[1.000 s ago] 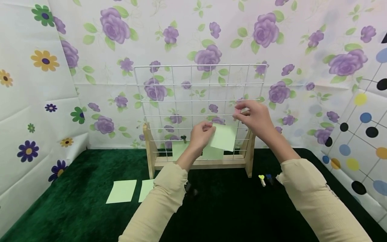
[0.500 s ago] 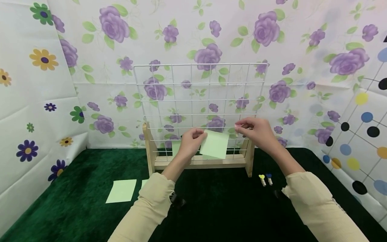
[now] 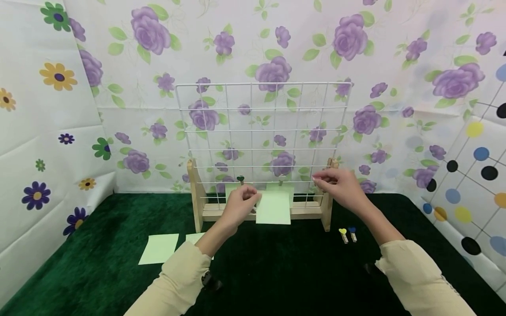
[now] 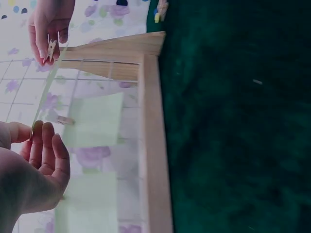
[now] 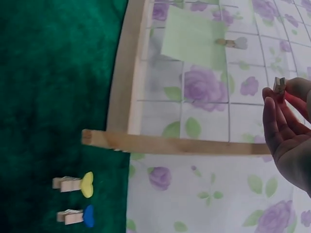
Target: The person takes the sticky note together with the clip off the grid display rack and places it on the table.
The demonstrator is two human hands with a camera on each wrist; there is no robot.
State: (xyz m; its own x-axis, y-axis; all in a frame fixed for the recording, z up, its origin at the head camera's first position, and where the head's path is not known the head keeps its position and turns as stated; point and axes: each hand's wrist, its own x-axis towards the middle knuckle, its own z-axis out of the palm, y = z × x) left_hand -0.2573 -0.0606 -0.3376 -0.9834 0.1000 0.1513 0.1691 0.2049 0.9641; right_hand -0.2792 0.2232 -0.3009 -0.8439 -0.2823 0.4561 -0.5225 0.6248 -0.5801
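Between thumb and fingers, my left hand (image 3: 239,206) pinches a pale green paper square (image 3: 273,208) by its left edge, low in front of the white wire grid (image 3: 262,130). That paper appears edge-on in the left wrist view. My right hand (image 3: 341,186) pinches a small wooden clothespin (image 5: 279,85) to the right of the paper, apart from it. Two green papers hang on the grid's lower part. One paper (image 4: 99,119) has a clothespin with a pale heart (image 3: 281,179); a clothespin with a dark green heart (image 3: 240,179) is at the other.
A wooden stand (image 3: 261,215) holds the grid upright on dark green cloth (image 3: 284,272). Two loose green papers lie at left, one paper (image 3: 159,249) wholly visible. At right lie a yellow-heart clothespin (image 3: 343,235) and a blue-heart clothespin (image 3: 352,234). A floral sheet hangs behind.
My left hand has moved down and left, lowering the paper to below the clipped pale-heart clothespin. My right hand has come down and slightly right, still pinching its clothespin.
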